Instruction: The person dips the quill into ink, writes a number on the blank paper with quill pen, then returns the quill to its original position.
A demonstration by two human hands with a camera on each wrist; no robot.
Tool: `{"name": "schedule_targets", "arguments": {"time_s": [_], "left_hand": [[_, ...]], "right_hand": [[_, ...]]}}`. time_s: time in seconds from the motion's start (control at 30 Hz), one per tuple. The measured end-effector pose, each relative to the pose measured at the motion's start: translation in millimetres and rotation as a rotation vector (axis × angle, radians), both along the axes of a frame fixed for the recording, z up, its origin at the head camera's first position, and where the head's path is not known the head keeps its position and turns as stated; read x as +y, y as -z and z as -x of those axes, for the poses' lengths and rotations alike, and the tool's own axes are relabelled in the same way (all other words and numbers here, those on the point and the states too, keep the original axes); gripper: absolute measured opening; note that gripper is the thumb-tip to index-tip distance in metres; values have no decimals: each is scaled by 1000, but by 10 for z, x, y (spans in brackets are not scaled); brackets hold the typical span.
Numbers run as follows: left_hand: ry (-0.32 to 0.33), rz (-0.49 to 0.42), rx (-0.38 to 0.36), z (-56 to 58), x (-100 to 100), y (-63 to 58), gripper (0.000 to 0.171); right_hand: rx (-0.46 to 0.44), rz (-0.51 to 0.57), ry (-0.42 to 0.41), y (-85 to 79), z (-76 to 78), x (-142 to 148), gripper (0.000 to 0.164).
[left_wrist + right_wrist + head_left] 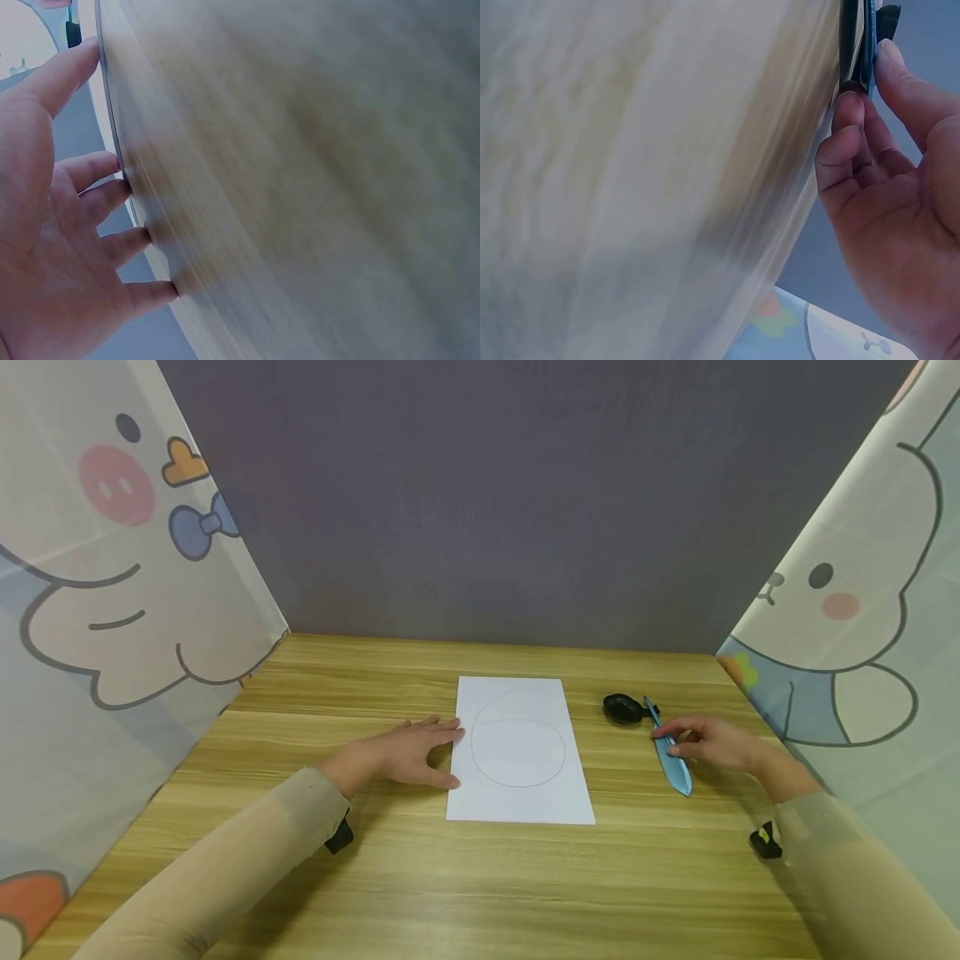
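A sheet of white paper (510, 752) lies on the wooden table, bearing a thin pencil-like line drawing of a rounded shape with a curve rising from its upper left. My left hand (411, 753) rests at the paper's left edge, fingers spread and fairly straight; the left wrist view shows its fingertips (163, 292) touching down. On the right, my right hand (708, 743) pinches a narrow light-blue, blade-shaped object (675, 770) between thumb and fingers, its kind unclear. In the right wrist view the thumb (907, 86) lies along the object's side.
Just left of the blue object lies a black oval, shallow-looking thing (622, 708) with a short stem, partly behind it. A dark grey panel (495, 510) stands at the table's back. Cartoon-printed cloths (840, 685) flank both sides.
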State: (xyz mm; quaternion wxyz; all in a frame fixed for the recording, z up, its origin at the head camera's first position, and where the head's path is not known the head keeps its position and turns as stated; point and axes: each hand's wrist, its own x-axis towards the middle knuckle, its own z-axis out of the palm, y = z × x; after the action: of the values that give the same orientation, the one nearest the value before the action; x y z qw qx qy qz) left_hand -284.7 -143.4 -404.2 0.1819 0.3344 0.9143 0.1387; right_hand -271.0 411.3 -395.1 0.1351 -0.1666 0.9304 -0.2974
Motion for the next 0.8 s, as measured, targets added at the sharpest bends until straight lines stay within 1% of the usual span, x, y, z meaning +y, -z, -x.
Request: {"name": "schedule_targets", "arguments": {"time_s": [0.47, 0.53, 0.67, 0.73, 0.8], "left_hand": [[-4, -7, -3, 0, -7, 13, 99], [-4, -7, -4, 0, -5, 12, 99], [-4, -7, -3, 3, 2, 4, 99], [-5, -8, -4, 3, 4, -5, 99], [-6, -7, -6, 0, 5, -17, 99]], "right_hand": [[28, 1, 21, -24, -29, 10, 39], [43, 2, 18, -36, -36, 16, 38], [100, -5, 11, -83, -46, -2, 37], [130, -12, 3, -117, -47, -41, 39], [141, -14, 0, -157, -48, -108, 40]]}}
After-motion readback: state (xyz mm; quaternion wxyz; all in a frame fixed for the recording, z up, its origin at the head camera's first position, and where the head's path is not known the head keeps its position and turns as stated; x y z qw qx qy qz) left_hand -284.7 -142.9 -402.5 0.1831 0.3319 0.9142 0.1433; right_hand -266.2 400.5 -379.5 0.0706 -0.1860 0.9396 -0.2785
